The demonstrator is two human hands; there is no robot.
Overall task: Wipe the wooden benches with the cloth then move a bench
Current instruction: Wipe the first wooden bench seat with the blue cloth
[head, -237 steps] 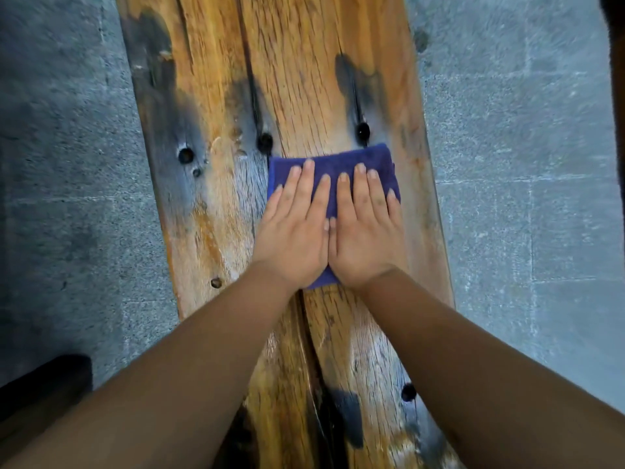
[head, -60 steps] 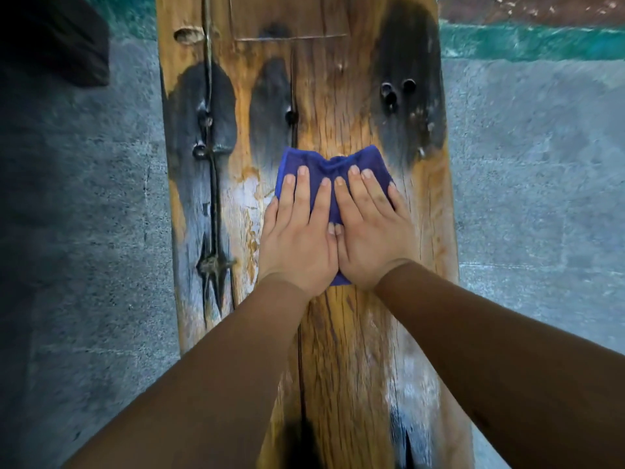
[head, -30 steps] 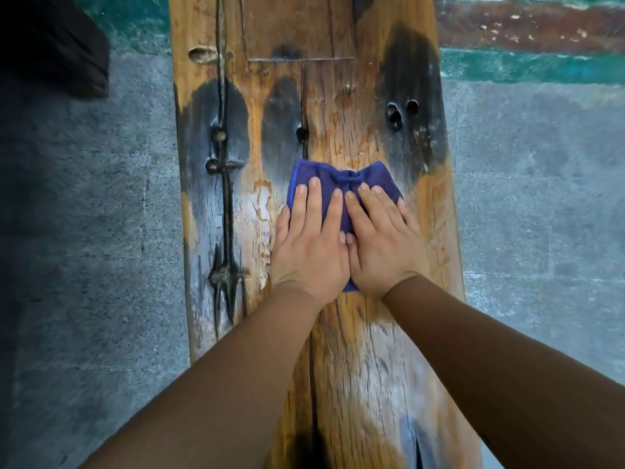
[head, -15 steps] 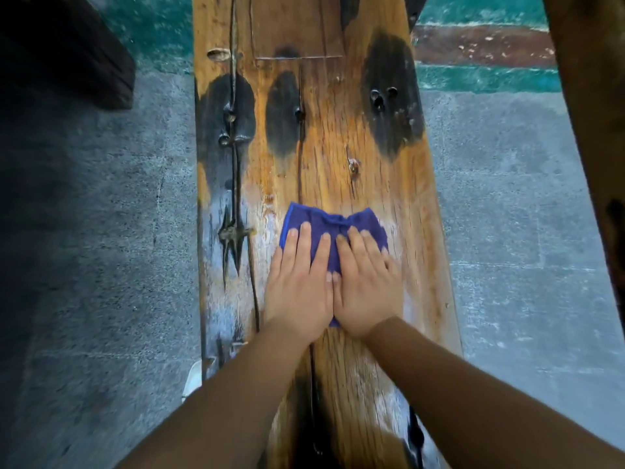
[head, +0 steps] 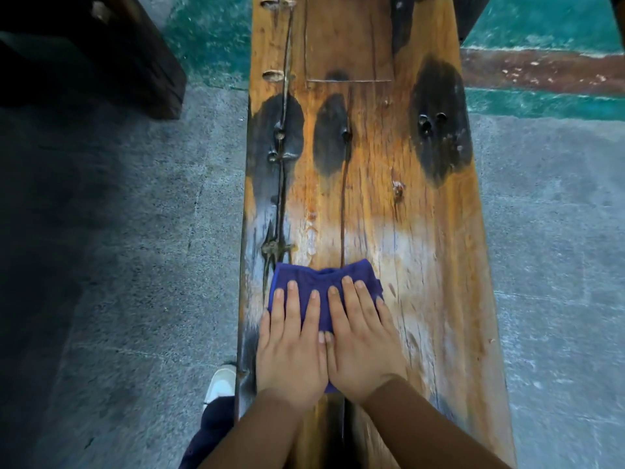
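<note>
A long worn wooden bench (head: 422, 204) with dark stains and bolt holes runs away from me down the middle of the head view. A folded blue cloth (head: 314, 277) lies flat on its near half. My left hand (head: 291, 346) and my right hand (head: 362, 343) press side by side on the cloth with straight fingers, covering most of it. Only the cloth's far edge and a small bit between my wrists show.
Grey stone floor (head: 135, 265) lies on both sides of the bench. A dark wooden block (head: 111, 52) stands at the upper left. Green and brown painted floor (head: 541, 72) lies beyond. My white shoe (head: 220, 380) is beside the bench's left edge.
Both hands have drawn the cloth back toward me along the bench, away from the dark stains. My shoe has come into view at the left edge.
</note>
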